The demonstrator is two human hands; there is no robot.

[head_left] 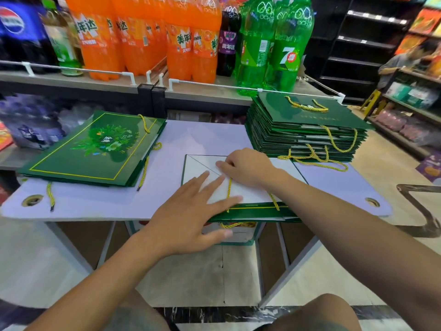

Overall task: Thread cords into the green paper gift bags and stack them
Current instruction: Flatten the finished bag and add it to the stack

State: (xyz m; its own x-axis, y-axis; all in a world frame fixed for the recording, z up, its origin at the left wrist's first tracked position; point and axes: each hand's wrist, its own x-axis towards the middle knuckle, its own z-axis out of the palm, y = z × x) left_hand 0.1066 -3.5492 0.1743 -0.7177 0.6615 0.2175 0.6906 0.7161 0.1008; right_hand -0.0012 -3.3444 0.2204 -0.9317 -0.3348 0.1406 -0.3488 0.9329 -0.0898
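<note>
Working on 1 green bag in the middle of the table, you press it flat with your left hand, fingers straight and spread. Your right hand curls over the top of a yellow cord; I cannot tell if it pinches it. A tall pile on the right and a small pile on the left both show cords. I cannot tell which pile is finished.

We see green paper bags with a smooth, slightly glossy print, a matt white inner panel on the opened one, ropy twisted yellow cords, a smooth pale bench, and glossy plastic bottles behind a shiny metal rail.
</note>
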